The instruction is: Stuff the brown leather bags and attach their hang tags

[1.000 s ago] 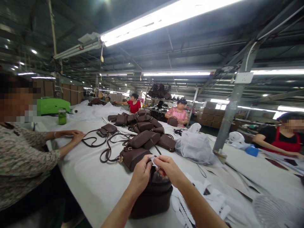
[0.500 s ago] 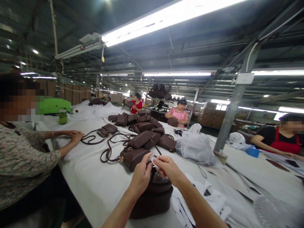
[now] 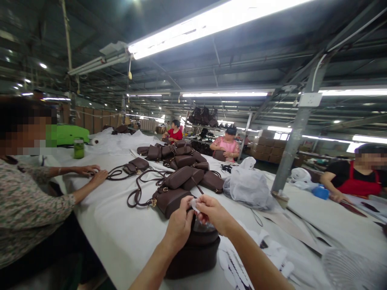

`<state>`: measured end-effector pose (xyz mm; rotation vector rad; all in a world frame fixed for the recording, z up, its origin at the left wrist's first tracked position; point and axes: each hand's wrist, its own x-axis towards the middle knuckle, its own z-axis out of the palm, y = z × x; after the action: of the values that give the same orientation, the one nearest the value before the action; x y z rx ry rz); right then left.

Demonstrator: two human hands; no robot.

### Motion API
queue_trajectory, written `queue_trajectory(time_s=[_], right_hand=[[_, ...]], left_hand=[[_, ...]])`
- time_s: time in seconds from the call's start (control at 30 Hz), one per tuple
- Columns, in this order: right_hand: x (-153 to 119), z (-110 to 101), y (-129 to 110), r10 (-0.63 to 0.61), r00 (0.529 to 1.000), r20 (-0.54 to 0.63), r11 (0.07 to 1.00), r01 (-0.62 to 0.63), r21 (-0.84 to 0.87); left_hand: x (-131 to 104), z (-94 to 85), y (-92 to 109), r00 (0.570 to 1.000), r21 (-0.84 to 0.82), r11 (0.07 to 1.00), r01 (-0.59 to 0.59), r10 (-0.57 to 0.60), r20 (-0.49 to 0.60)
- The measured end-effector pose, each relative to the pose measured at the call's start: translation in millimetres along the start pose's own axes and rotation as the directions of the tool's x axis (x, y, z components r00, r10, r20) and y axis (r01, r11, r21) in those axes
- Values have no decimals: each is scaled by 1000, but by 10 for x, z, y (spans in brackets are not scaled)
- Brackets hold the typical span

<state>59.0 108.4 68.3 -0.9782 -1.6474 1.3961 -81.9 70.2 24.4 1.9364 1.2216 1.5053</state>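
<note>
Both my hands meet above a dark brown bag (image 3: 193,257) that stands upright on the white-covered table (image 3: 121,233). A small white piece (image 3: 194,204), thin like paper or film, is pinched between my left hand (image 3: 180,219) and my right hand (image 3: 213,213). Its exact kind is too small to make out. Some clear plastic (image 3: 204,225) shows on the bag's top under my right hand. Just beyond my fingers lies a pile of brown bags (image 3: 181,177), some with straps and gold-coloured fittings.
White cut pieces (image 3: 236,262) lie to the right of my bag. Behind them sit a translucent plastic bag (image 3: 248,185) and a metal post (image 3: 299,137). A co-worker's hands (image 3: 95,173) rest on the table at left, near a green jar (image 3: 79,148). Other people work farther off.
My hands stay nearly in place, fingers shifting slightly on the white piece. At left, the co-worker's hands have moved apart. The person at far right has moved a hand over the table.
</note>
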Motion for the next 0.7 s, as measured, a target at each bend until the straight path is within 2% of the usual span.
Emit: queue_trajectory(time_s=[0.07,0.23,0.4,0.5,0.6,0.7], right_hand=[[9,-19,8,-5,999,31,1000,4,31],[57,-15,33,-54,998,14,996,53,75],[12,24,-43,-112,993,-28,994,111,-13],[63,7,-111,-33,999,36,999,34,-29],[184,-41,-128,68,990,122,993,-79,92],[256,-41,-90,73,985,156,993,-86,75]], left_hand=[[-7,16,-20,1000,8,1000,12,-12,-24],[-1,42,-51,998,94,996,-1,7,-64],[-11,22,-44,999,213,976,32,-26,-30],[56,-31,-124,998,226,974,18,-3,-66],[176,-70,-262,996,191,980,-48,61,-66],[229,-62,-370,994,163,983,-84,94,-54]])
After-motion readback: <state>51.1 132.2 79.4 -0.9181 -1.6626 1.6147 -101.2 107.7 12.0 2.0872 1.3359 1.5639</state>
